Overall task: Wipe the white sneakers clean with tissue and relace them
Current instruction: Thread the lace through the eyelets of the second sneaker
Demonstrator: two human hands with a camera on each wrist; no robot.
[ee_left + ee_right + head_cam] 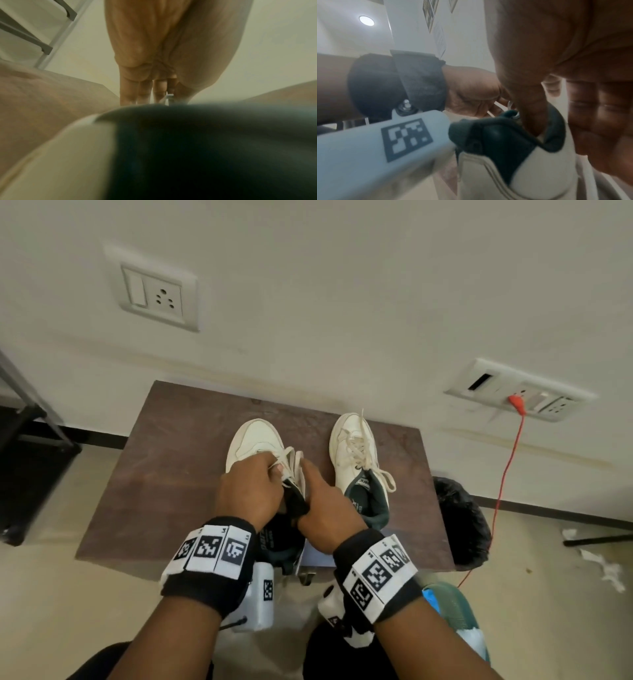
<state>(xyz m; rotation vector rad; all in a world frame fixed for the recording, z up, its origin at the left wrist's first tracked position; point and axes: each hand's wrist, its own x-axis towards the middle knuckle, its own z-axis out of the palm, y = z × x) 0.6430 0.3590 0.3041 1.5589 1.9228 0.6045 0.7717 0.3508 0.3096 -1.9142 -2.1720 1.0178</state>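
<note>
Both hands on the left sneaker (253, 443), which sits on a brown table (164, 474), toe pointing away from the person. Left hand (250, 491) is over the sneaker's tongue area, fingers curled, pinching the white lace (291, 460) near the upper eyelets. Right hand (325, 508) is just right of the left one, thumb tucked inside the dark collar, index finger stretched forward along the sneaker's right side next to the lace; its other fingers are curled round the collar edge in the right wrist view. Dark tongue (294, 501) sticks up between the two hands.

Right sneaker (356, 453) stands just right of the right hand, apart from it, also toe away, its lace loose and trailing over the side.

Left wrist view is blurry: fingers pointing down, a bit of lace at their tips, dark collar filling the bottom.

Black bag (459, 522) beyond the table's right edge. Crumpled tissue (603, 563) on the floor far right. Red cable (503, 474) hangs from a wall socket (527, 402).
</note>
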